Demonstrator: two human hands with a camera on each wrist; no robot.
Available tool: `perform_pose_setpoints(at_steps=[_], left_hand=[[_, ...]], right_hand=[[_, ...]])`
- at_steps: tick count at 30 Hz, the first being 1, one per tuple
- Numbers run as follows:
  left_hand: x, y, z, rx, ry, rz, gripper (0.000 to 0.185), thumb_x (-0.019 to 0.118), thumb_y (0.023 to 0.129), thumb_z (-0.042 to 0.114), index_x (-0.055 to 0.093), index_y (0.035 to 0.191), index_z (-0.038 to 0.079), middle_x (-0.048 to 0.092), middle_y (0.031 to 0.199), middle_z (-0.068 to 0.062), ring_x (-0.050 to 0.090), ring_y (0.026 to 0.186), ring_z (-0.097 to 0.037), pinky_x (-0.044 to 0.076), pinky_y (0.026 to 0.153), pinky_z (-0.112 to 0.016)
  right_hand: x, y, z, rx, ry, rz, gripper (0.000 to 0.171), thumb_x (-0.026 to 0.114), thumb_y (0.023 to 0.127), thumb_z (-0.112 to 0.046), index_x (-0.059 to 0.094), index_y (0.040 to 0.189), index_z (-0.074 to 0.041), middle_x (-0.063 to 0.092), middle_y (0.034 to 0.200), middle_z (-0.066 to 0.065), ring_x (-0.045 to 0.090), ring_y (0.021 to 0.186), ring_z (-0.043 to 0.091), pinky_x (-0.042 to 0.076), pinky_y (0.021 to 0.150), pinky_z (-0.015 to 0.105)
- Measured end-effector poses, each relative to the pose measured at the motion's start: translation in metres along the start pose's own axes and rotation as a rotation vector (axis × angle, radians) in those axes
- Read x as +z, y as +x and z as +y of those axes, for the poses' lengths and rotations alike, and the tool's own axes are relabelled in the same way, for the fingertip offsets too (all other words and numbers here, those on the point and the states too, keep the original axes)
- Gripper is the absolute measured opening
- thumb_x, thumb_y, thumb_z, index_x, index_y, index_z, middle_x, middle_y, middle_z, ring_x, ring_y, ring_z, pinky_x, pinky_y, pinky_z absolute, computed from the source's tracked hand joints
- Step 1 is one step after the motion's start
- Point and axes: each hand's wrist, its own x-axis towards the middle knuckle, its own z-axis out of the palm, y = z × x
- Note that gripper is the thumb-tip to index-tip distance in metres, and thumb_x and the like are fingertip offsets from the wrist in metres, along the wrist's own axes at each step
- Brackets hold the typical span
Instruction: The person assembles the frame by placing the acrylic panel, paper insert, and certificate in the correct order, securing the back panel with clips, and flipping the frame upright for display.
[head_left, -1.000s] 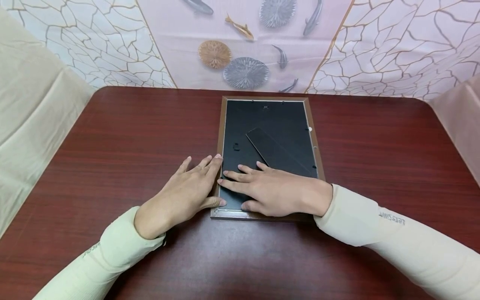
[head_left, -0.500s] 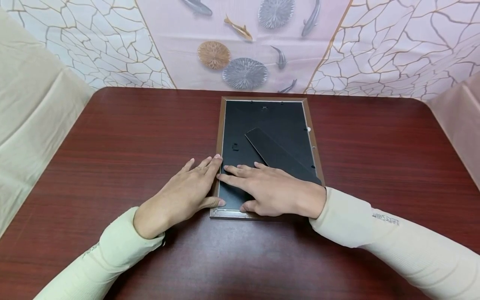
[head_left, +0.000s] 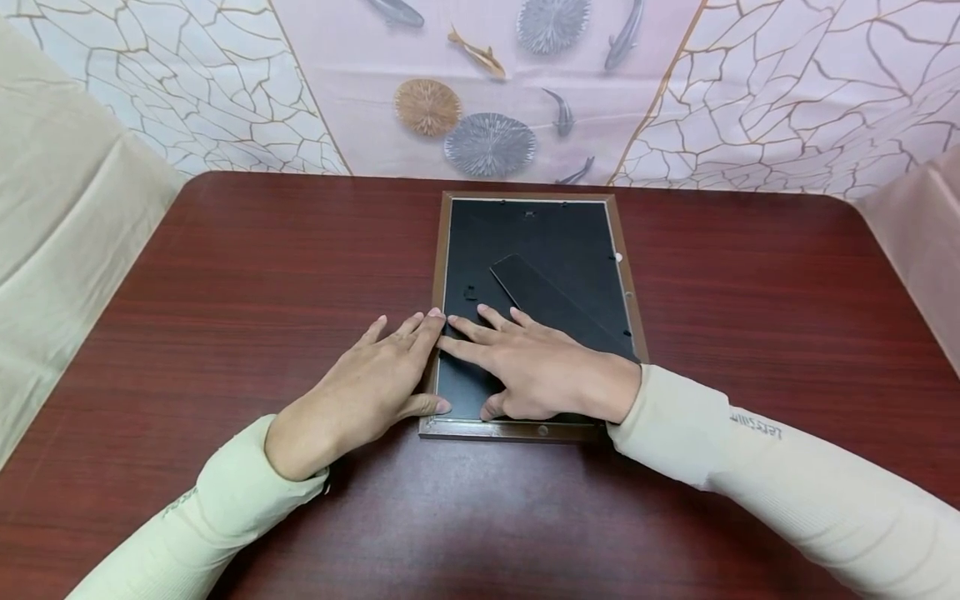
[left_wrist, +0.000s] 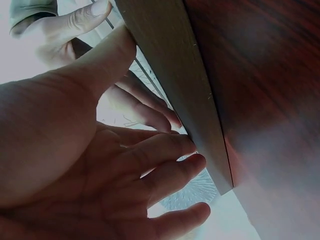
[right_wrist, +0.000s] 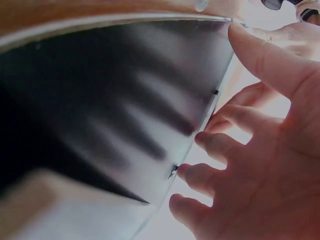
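Lying face down: brown wooden rectangular picture frame (head_left: pixel 535 315), black backing board (head_left: pixel 525 242) upward, on the dark red-brown wood-grain table (head_left: pixel 225 292), set toward the far middle of the tabletop.
Backing detail: long black flat easel strut (head_left: pixel 558 304) folded diagonally across the board; small metal tabs along the inner edges, hard to make out.
Left hand (head_left: pixel 363 387): flat on the table against the frame's left rail, fingers straight and slightly spread, thumb tip at the near-left corner of the frame; gripping nothing.
Left hand, wrist view: fingers (left_wrist: pixel 165 150) stretched along the pale side of the frame rail (left_wrist: pixel 175 80), fingertips touching it.
Right hand (head_left: pixel 536 367): palm down on the near half of the backing board, fingers extended and fanned toward the left rail, thumb near the bottom rail; pressing, not curled round anything.
Right hand, wrist view: fingertips (right_wrist: pixel 210 142) meeting the edge of the dark board (right_wrist: pixel 100 100) where it joins the frame; picture blurred, contact with the tabs impossible to tell.
Hands relative: index fingertips just beside each other at the left rail.
Sleeves: pale cream long sleeves (head_left: pixel 225 500) on both forearms, small lettering on the right one.
Backdrop: pinkish printed cloth (head_left: pixel 487 92) with fish, round leaf shapes and gold crackle lines behind the table; plain beige cloth (head_left: pixel 60 225) at the left side.
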Motion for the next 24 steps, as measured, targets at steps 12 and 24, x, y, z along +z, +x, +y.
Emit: perform_pose_setpoints(at_steps=[12,24], left_hand=[[0.003,-0.003,-0.003,0.002,-0.056,-0.007,0.099,0.075,0.095,0.047,0.024,0.165,0.001,0.028,0.172,-0.016,0.026,0.161,-0.033,0.019,0.129,-0.062],[0.014,-0.014,-0.002,0.086,-0.114,0.101,0.082,0.074,0.095,0.050,0.042,0.160,0.012,0.031,0.172,-0.012,0.032,0.157,-0.043,0.029,0.124,-0.066]], right_hand=[[0.003,-0.005,0.008,0.033,0.009,0.020,0.098,0.076,0.093,-0.050,0.017,0.169,-0.031,0.007,0.178,0.001,0.004,0.165,0.032,0.005,0.132,0.061],[-0.017,-0.054,0.037,0.042,-0.034,0.249,0.075,0.064,0.102,-0.050,0.031,0.166,-0.030,0.017,0.177,0.005,0.020,0.161,0.041,0.017,0.124,0.072]])
